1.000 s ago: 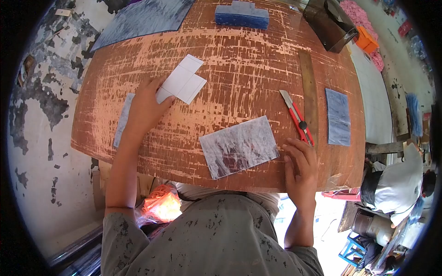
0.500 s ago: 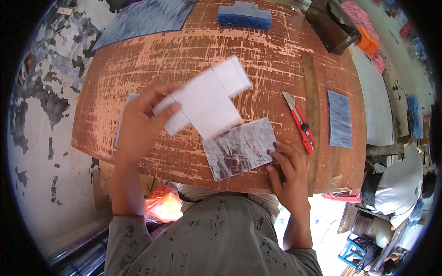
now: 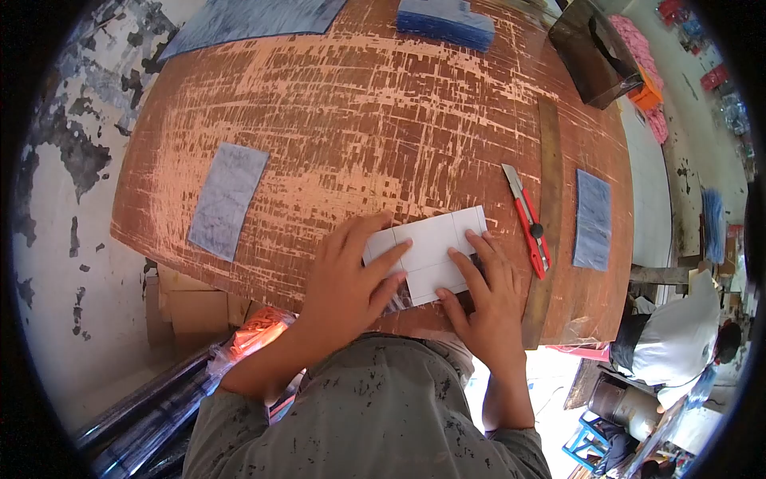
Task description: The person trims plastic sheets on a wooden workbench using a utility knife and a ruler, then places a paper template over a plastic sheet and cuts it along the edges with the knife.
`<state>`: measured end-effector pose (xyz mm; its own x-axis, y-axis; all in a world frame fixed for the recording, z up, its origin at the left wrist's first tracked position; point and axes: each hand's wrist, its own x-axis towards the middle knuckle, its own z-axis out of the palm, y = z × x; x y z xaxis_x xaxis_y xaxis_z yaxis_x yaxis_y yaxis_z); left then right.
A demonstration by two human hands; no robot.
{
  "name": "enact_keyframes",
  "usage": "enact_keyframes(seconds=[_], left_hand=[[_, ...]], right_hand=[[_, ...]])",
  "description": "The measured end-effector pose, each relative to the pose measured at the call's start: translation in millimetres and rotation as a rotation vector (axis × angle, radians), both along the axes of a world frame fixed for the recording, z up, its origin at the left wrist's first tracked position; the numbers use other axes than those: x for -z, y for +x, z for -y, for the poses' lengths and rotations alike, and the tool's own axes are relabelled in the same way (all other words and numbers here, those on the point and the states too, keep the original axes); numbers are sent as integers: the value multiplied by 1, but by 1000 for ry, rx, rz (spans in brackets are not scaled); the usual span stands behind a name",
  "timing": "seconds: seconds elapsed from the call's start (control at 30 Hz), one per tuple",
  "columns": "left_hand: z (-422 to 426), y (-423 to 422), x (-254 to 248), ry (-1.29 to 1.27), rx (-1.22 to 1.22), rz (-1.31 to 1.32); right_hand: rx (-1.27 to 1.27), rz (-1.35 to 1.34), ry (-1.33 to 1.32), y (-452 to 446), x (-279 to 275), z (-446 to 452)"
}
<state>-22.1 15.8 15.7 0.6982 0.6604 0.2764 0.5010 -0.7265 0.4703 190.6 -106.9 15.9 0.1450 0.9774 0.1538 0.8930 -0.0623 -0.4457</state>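
A white card template [image 3: 432, 249] with thin ruled lines and a stepped outline lies on the table near its front edge. Beneath it is a clear, shiny plastic sheet [image 3: 396, 302], mostly covered, with only small parts showing. My left hand [image 3: 345, 271] rests on the template's left side, fingers apart. On the right side, my right hand [image 3: 488, 297] touches the card with spread fingertips. Just right of that hand lies a red utility knife [image 3: 530, 227], blade out and pointing away from me.
A long flat ruler-like strip [image 3: 547, 176] lies beside the knife. Blue sheet pieces rest at the right [image 3: 592, 219] and left [image 3: 229, 199]. At the back are a blue stack [image 3: 445, 25] and a dark box [image 3: 592, 54]. Another person [image 3: 677, 331] is at the far right.
My left hand has brought the white template down and right onto the plastic sheet, and its grip has opened. My right hand has shifted from the sheet to the template's right side.
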Motion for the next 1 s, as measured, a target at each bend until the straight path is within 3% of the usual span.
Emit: enact_keyframes(seconds=[0.17,1.0], left_hand=[[23,-11,8,-74,73,-60],[30,-18,28,-177,67,121]], right_hand=[[7,28,-48,0,-6,-3],[-5,33,-77,-3,4,-7]])
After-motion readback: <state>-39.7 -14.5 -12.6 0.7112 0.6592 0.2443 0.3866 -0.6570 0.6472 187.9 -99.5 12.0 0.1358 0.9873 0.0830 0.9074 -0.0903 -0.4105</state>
